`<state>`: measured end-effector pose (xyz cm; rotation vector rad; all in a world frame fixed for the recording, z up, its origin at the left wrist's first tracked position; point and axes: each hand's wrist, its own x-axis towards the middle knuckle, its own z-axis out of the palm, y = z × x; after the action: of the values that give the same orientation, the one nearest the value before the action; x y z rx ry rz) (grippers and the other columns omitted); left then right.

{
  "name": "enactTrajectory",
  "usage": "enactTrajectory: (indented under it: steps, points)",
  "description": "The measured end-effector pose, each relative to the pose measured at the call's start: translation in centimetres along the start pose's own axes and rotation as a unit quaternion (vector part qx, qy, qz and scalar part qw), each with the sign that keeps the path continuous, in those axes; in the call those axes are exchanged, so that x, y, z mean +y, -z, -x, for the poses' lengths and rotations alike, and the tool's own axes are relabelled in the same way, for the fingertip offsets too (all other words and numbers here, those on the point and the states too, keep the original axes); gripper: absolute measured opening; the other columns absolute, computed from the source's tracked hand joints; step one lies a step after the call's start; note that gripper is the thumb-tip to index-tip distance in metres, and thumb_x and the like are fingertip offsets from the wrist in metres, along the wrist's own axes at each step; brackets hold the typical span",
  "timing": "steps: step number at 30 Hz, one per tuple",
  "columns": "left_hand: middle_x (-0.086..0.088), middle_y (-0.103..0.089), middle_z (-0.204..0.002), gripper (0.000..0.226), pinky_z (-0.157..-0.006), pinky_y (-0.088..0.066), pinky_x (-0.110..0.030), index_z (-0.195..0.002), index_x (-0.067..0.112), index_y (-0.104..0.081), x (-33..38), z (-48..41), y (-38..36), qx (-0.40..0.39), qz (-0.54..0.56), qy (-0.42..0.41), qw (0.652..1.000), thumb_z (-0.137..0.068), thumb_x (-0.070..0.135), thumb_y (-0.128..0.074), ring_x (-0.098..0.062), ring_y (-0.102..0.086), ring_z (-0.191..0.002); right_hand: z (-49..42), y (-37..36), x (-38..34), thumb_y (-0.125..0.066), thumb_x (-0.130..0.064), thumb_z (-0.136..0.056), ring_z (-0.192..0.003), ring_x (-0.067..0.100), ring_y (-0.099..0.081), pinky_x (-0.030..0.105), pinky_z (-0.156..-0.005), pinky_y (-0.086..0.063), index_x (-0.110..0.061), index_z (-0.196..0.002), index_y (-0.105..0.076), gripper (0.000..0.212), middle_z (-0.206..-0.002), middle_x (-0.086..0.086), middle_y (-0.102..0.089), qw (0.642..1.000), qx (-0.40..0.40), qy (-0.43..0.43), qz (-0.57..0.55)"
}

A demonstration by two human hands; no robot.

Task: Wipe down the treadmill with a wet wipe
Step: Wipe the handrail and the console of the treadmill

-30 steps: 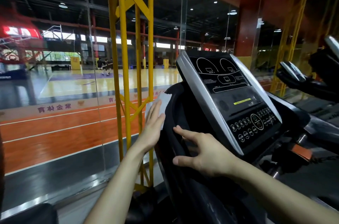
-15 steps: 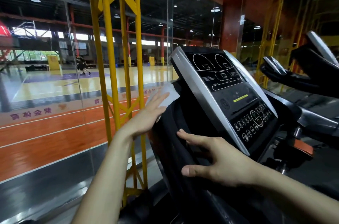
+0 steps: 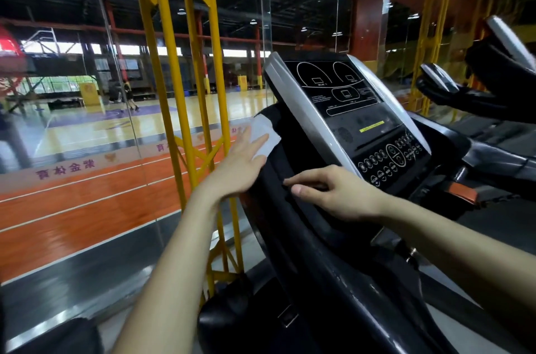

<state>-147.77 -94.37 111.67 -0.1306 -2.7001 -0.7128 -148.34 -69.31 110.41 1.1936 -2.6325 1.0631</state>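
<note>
pressing one wipe (image 3: 265, 136) against the treadmill (image 3: 319, 281) left of its console (image 3: 348, 110), the left hand (image 3: 237, 168) lies flat; the right hand (image 3: 339, 194) rests below it, fingers loose, empty.

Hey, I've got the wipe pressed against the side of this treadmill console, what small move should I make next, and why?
Probably slide the left hand with the wet wipe downward along the black side housing. The wipe sits flat under straight fingers near the housing's top, left of the console, and the long black stretch below it, where the right hand rests, lies uncovered.
</note>
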Motion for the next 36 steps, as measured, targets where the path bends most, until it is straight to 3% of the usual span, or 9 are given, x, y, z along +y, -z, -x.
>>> enactTrajectory:
  steps: [5,8,13,16,19,25,32,34,36]
  points:
    - [0.03,0.018,-0.171,0.054,-0.126,0.003,-0.024,-0.165,0.053,-0.019,2.2,11.9,-3.8,-0.021,0.028,-0.063,0.997,-0.116,0.037,-0.036,0.012,0.021,-0.154,1.0,1.5,1.2,-0.065,-0.024,-0.1,-0.092,0.001,-0.071,0.01,-0.083,-0.05,-0.031,-0.104,-0.083,0.019,-0.096,-0.014,-0.08,0.989,0.11,-0.033,0.093]
    - [0.018,0.004,-0.177,0.045,-0.132,0.004,-0.036,-0.16,0.045,-0.04,1.6,8.4,-3.2,0.008,-0.014,-0.087,0.996,-0.116,0.044,-0.034,0.0,0.02,-0.159,1.7,2.4,1.5,-0.067,-0.024,-0.098,-0.09,0.007,-0.073,0.024,-0.087,-0.055,-0.03,-0.098,-0.083,0.018,-0.09,-0.011,-0.08,0.986,0.124,-0.057,0.096]
    - [0.004,-0.014,-0.178,0.042,-0.133,-0.002,-0.055,-0.143,0.036,-0.06,0.4,1.3,-1.1,0.013,-0.054,-0.066,0.996,-0.11,0.045,-0.035,-0.015,0.014,-0.164,2.9,2.3,2.1,-0.067,-0.022,-0.101,-0.076,-0.015,-0.066,0.015,-0.086,-0.053,-0.028,-0.116,-0.08,0.021,-0.085,-0.025,-0.071,0.988,0.138,-0.039,0.06]
    - [0.01,-0.018,-0.177,0.042,-0.134,-0.003,-0.042,-0.146,0.037,-0.058,1.4,5.9,-2.0,0.002,0.002,-0.092,0.996,-0.11,0.037,-0.038,-0.006,0.006,-0.163,2.4,1.3,1.8,-0.066,-0.029,-0.103,-0.11,-0.011,-0.065,0.019,-0.104,-0.05,-0.028,-0.142,-0.066,0.039,-0.123,-0.017,-0.072,0.99,0.133,0.019,0.04]
    - [0.009,-0.045,-0.165,0.047,-0.127,-0.03,-0.037,-0.147,0.031,-0.058,1.8,10.0,-2.1,0.01,0.161,-0.1,0.982,-0.105,0.011,-0.047,-0.005,-0.034,-0.156,1.1,-0.3,0.1,-0.058,-0.046,-0.107,-0.158,0.008,-0.029,0.032,-0.129,-0.026,-0.031,-0.164,-0.038,0.062,-0.173,-0.005,-0.031,0.995,0.078,0.065,0.023]
    - [-0.003,-0.071,-0.123,0.034,-0.102,-0.06,-0.05,-0.106,0.024,-0.073,-0.1,8.0,0.0,0.238,0.308,0.035,0.92,-0.087,-0.003,-0.063,-0.025,-0.068,-0.121,0.3,-5.1,-2.6,-0.055,-0.035,-0.108,-0.163,0.018,0.016,0.034,-0.133,-0.002,-0.022,-0.171,0.006,0.088,-0.175,0.002,0.026,0.99,-0.086,0.051,0.1]
    - [0.016,-0.066,-0.139,0.033,-0.115,-0.048,-0.049,-0.134,0.043,-0.066,-3.4,2.2,-0.1,0.189,0.144,0.0,0.971,-0.108,0.026,-0.052,-0.011,-0.058,-0.135,13.5,-2.3,-1.4,-0.033,-0.037,-0.115,-0.155,-0.01,0.019,-0.002,-0.11,0.014,-0.02,-0.168,0.016,0.074,-0.175,-0.013,0.019,0.977,-0.173,0.021,0.122]
    - [0.013,-0.059,-0.15,0.037,-0.12,-0.043,-0.046,-0.145,0.04,-0.06,-2.8,0.2,-0.3,0.169,0.109,-0.005,0.98,-0.11,0.034,-0.049,-0.01,-0.052,-0.141,12.3,-2.4,-1.9,-0.033,-0.039,-0.115,-0.161,0.002,0.003,0.003,-0.118,0.005,-0.013,-0.169,0.012,0.075,-0.178,-0.003,0.01,0.975,-0.166,0.009,0.146]
    - [0.008,-0.057,-0.153,0.041,-0.121,-0.041,-0.044,-0.15,0.031,-0.057,-1.5,-1.7,-0.6,0.161,0.074,-0.007,0.984,-0.111,0.035,-0.047,-0.013,-0.051,-0.142,7.9,-3.7,-2.8,-0.036,-0.046,-0.113,-0.158,0.028,-0.028,0.028,-0.123,-0.022,-0.003,-0.168,0.006,0.081,-0.176,0.018,-0.014,0.984,-0.13,-0.015,0.123]
